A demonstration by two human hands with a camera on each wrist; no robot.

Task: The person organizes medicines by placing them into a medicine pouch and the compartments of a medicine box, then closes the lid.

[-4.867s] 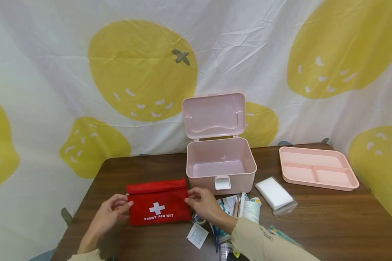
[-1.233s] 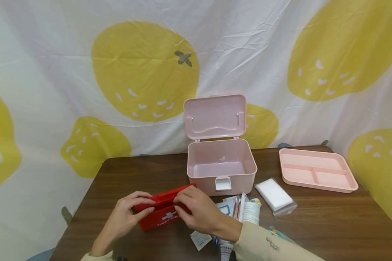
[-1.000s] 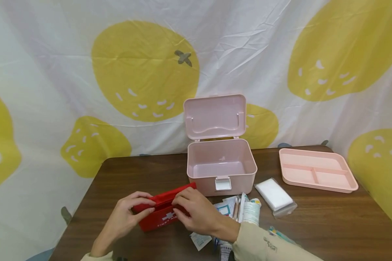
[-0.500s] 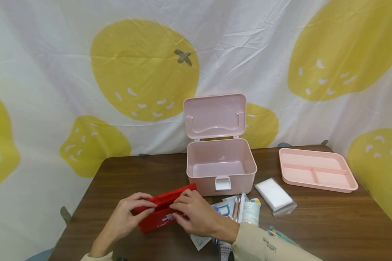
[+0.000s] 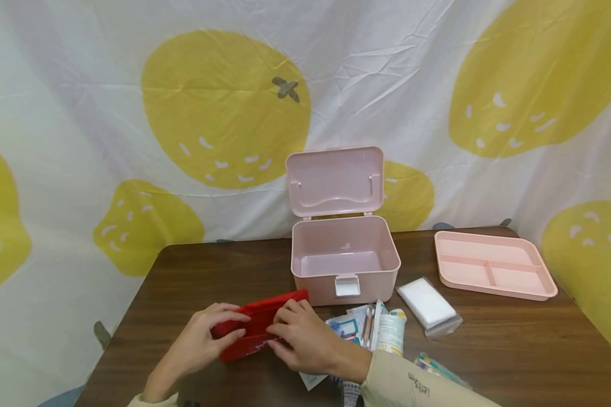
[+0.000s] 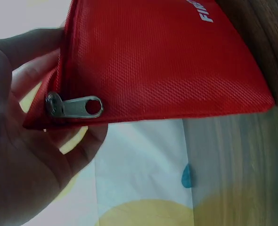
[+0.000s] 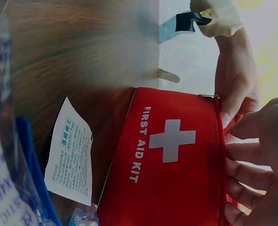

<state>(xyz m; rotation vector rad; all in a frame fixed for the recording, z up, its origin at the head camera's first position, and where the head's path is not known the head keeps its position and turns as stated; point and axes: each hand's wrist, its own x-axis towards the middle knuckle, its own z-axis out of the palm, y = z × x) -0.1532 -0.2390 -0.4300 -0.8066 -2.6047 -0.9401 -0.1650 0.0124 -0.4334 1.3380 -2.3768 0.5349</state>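
A red first aid pouch (image 5: 257, 325) stands tilted on the table at centre left, its zipped top edge parted and its mouth facing up. My left hand (image 5: 198, 342) pinches its left end between thumb and fingers; the zipper pull (image 6: 82, 107) hangs beside that hand in the left wrist view. With my right hand (image 5: 308, 342) I grip the pouch's top edge, the fingers curled at the opening. White lettering and a cross show on the pouch front (image 7: 172, 141) in the right wrist view. What lies inside is hidden.
Behind stands a pink box (image 5: 346, 249) with its lid raised. A divided pink tray (image 5: 496, 263) lies at far right, near a bagged white pad (image 5: 427, 302). Under and beside my right arm are several supplies, including an alcohol pad packet (image 7: 70, 155) and a bandage roll (image 5: 391, 330).
Earlier the pouch faced forward, held by its two sides. Both hands have since moved to its top edge, and the pouch has turned. Lately its mouth has widened a little.
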